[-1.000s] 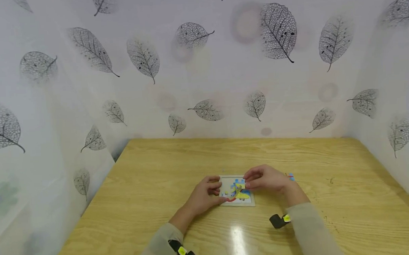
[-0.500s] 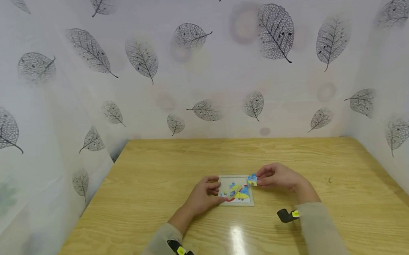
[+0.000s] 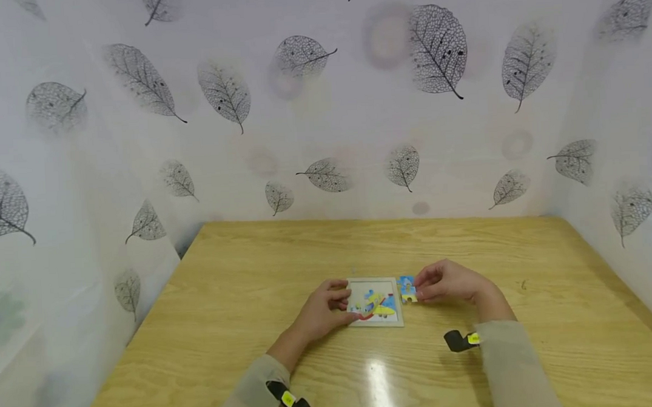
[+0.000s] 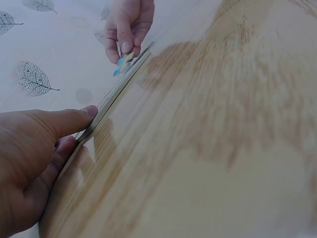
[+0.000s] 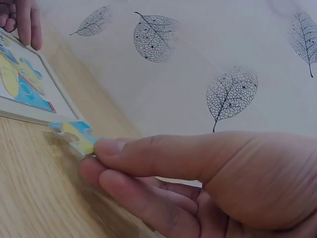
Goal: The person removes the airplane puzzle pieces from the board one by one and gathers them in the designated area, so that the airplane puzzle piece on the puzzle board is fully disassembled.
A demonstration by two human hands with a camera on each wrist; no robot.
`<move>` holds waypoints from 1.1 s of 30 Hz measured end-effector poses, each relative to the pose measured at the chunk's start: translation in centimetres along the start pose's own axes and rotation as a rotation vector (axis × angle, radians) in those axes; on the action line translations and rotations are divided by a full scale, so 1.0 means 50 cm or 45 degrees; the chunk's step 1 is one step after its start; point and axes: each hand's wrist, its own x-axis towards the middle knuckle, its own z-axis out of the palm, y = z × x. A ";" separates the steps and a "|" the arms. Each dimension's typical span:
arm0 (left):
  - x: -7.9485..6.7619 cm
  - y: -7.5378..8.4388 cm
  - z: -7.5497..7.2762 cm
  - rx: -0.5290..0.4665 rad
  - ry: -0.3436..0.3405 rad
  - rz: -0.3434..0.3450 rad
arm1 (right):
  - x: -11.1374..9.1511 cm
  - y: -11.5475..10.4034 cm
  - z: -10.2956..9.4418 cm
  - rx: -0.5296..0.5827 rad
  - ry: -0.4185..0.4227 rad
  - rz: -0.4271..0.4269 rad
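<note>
A shallow square puzzle tray lies on the table, with joined jigsaw pieces showing a yellow plane in its lower part. My left hand holds the tray's left edge; in the left wrist view its thumb rests on the rim and the fingers are alongside. Just beyond the tray's right edge, my right hand pinches a blue and yellow jigsaw piece between thumb and fingertips. In the right wrist view this jigsaw piece is tilted close over the wood, its notched side towards the tray.
The wooden table extends around the tray on all sides. Behind and beside it hang pale curtains printed with dark leaves. A black wrist camera is strapped on the left sleeve, another wrist camera on the right.
My right hand has drawn the jigsaw piece back from over the tray's upper right to just outside its right edge, turning it a little. The left hand stays on the tray.
</note>
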 end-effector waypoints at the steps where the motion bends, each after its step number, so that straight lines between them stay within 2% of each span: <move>1: 0.000 0.001 0.000 -0.001 -0.001 -0.002 | 0.000 -0.001 0.000 -0.011 -0.004 0.001; 16: -0.001 0.002 -0.002 0.000 -0.013 0.037 | 0.007 -0.008 0.010 -0.060 -0.028 0.021; 24: -0.003 0.009 -0.004 0.011 -0.019 0.008 | 0.006 -0.011 0.012 -0.014 -0.013 0.035; 33: -0.003 0.007 -0.004 0.020 -0.023 -0.003 | 0.008 -0.010 0.014 0.031 0.009 -0.022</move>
